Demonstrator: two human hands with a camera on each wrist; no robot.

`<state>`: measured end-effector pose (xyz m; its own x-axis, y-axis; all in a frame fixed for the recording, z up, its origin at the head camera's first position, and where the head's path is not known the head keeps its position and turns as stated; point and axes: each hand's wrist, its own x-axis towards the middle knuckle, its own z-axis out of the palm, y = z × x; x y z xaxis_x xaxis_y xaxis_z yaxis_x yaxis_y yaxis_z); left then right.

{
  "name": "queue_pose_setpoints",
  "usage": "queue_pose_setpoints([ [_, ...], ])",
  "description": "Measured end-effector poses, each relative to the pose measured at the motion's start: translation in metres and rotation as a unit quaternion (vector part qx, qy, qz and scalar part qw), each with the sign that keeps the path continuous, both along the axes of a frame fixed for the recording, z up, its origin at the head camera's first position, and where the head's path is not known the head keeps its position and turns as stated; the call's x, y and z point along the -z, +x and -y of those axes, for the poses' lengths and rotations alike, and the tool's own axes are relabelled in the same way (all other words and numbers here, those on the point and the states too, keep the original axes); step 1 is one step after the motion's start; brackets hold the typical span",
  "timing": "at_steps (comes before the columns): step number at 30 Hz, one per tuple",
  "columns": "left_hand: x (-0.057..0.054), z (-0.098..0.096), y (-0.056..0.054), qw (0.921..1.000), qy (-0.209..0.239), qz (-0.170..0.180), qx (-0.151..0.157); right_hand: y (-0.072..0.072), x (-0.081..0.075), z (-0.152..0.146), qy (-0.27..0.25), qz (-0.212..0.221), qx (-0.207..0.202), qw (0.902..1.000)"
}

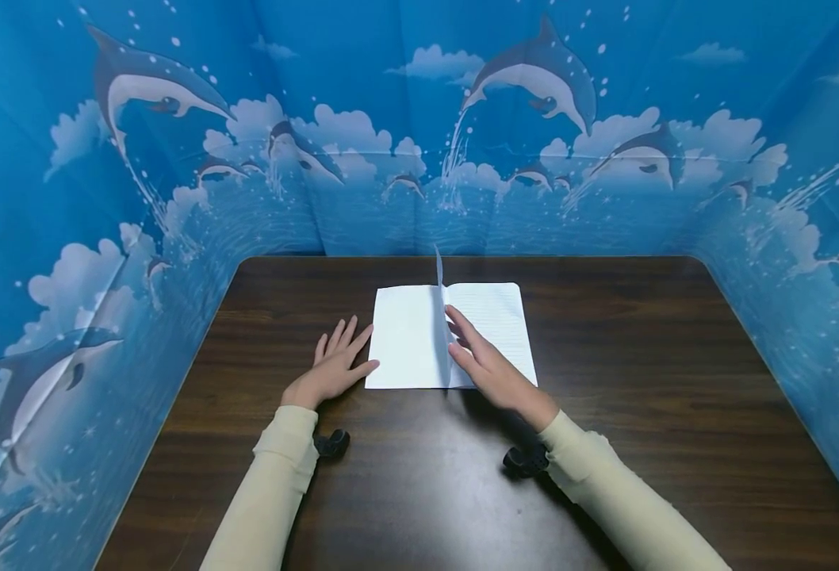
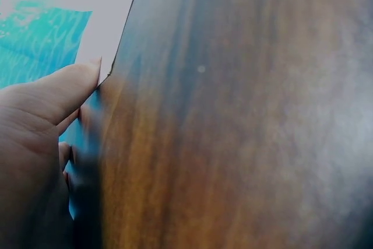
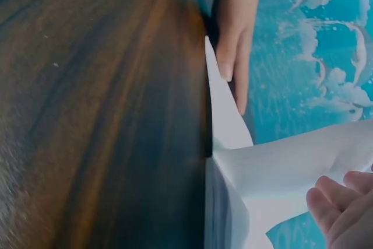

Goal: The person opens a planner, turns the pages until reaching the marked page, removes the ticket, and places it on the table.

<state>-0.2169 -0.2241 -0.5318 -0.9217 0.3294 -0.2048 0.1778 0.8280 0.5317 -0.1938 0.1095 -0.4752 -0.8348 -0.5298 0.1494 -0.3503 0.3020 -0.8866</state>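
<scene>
An open notebook (image 1: 405, 337) lies on the table, a blank page on its left and a lined page (image 1: 494, 325) on its right. From the middle rises one loose page (image 1: 439, 274), nearly upright. My right hand (image 1: 494, 369) is on the right side of that page with fingers extended, fingertips at or against it; in the right wrist view the raised page (image 3: 291, 164) bends near the fingers. My left hand (image 1: 330, 373) rests flat with spread fingers at the notebook's left edge, its thumb on the page corner, as the left wrist view shows with the thumb (image 2: 70, 86).
Dark wood-grain table (image 1: 626, 381) surrounds the notebook. A blue curtain (image 1: 362, 206) printed with dolphins and clouds stands behind and along the sides. Black wrist devices (image 1: 331, 444) sit at both sleeve cuffs.
</scene>
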Motion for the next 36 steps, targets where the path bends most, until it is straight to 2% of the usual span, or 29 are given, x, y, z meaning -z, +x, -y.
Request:
queue_pose_setpoints([
  [8, -0.003, 0.000, -0.001, 0.9999, -0.008, 0.005, 0.006, 0.001, 0.007, 0.005, 0.031, -0.044, -0.003, 0.9985],
  [14, -0.003, 0.001, 0.001, 0.9999, -0.006, 0.009, 0.007, 0.002, 0.012, 0.007, 0.061, -0.051, -0.006, 0.9968],
  [25, -0.004, 0.003, 0.003, 0.9998, -0.002, 0.014, 0.013, 0.004, 0.018, 0.006, 0.082, -0.063, -0.010, 0.9945],
  [31, -0.006, 0.003, 0.004, 0.9997, 0.001, 0.020, 0.014, 0.004, 0.022, 0.006, 0.124, -0.087, -0.013, 0.9884],
  [36, -0.011, -0.002, 0.004, 0.9997, 0.009, 0.023, -0.002, 0.003, 0.029, 0.007, 0.164, -0.115, -0.028, 0.9794],
])
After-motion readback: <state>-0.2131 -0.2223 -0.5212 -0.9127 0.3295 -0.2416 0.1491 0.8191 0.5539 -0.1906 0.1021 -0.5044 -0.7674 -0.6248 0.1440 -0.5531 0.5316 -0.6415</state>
